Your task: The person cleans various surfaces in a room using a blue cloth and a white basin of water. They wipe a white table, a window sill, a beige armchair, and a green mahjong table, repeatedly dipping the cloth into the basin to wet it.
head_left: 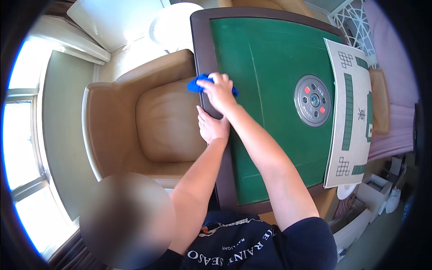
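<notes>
A mahjong table with a green felt top and a dark brown rim stretches out before me. My right hand presses a crumpled blue cloth onto the rim at the table's left side. Part of the cloth is hidden under the fingers, and a corner of it hangs over the outer edge. Just below it, my left hand rests against the same rim, fingers stretched out and nothing in them. The two wrists are close together, with the right forearm lying across the table top.
A tan armchair stands against the table's left side. Set in the felt is a round grey control panel with red buttons. A pale patterned mat lies over the right edge. A white round table stands at the back left.
</notes>
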A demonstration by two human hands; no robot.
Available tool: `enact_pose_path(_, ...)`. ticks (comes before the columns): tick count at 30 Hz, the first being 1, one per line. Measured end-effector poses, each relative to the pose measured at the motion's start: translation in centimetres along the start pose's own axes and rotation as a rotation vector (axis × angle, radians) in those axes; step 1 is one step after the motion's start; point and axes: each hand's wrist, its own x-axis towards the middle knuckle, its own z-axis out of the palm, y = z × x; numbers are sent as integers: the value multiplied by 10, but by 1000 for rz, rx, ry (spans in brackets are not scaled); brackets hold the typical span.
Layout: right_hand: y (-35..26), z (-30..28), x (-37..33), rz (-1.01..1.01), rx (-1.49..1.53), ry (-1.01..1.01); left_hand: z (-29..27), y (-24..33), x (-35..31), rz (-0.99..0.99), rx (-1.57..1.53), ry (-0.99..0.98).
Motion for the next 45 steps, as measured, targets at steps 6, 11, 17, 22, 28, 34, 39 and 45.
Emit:
enact_pose_path(6, 50, 44, 121, 76, -108, 123, -5, 7, -1, -44, -7, -51)
enact_pose_path(11, 79, 73, 205, 111, -158, 134, -11, 6, 0, -66, -17, -72)
enact_pose_path(17, 94, 78, 253, 290, -227, 191, -9, 5, 0, -41, 0, -87)
enact_pose_path(22, 71, 51, 174, -70, -220, -15, -2, 0, 1, -1, -32, -9)
enact_pose_path(28, 32, -12, 32, -223, -84, -53, 3, -5, 3, 30, -60, 51)
enact_pose_path(34, 132, -69, 59, 81, -385, 242, -3, 10, 1, -24, -6, 20)
enact_pose_path(39, 77, -38, 34, 257, -466, 196, 4, 7, 4, -49, 78, 54)
enact_pose_path(45, 35, -67, -61, -27, -266, -34, 6, 7, 5, -87, 100, 48)
